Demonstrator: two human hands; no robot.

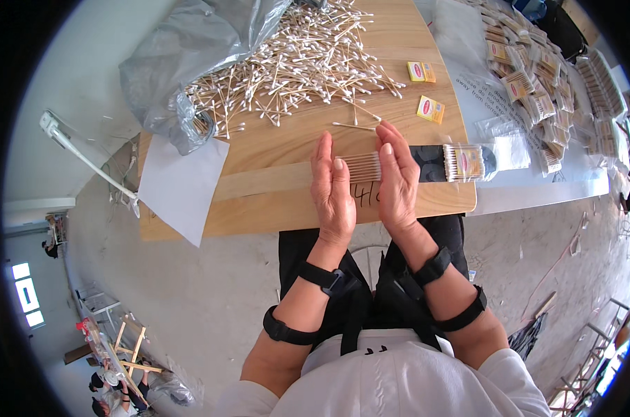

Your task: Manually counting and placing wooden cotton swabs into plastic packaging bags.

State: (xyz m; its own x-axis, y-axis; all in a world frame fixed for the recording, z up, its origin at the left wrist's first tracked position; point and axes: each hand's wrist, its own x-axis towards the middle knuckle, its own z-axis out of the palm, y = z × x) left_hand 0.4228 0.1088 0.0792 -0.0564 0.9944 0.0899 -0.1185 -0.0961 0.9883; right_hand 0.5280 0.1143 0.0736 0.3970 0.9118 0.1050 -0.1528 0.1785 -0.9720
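A row of cotton swabs [362,167] lies side by side at the near edge of the wooden table [259,208]. My left hand [334,191] is at its left end and my right hand [398,177] at its right end. The palms face each other with fingers straight, and the row is held between them. Right of my right hand is a dark strip [428,163], and beyond it a flat pack of swabs [464,163] with a yellow card. A couple of loose swabs [354,126] lie just past my fingertips.
A large heap of swabs [294,69] spreads from a grey plastic bag [203,42] at the far left. White paper [179,184] overhangs the left edge. Two yellow-and-red cards [430,109] lie at right, before many bagged packs [537,90] on a plastic-covered surface.
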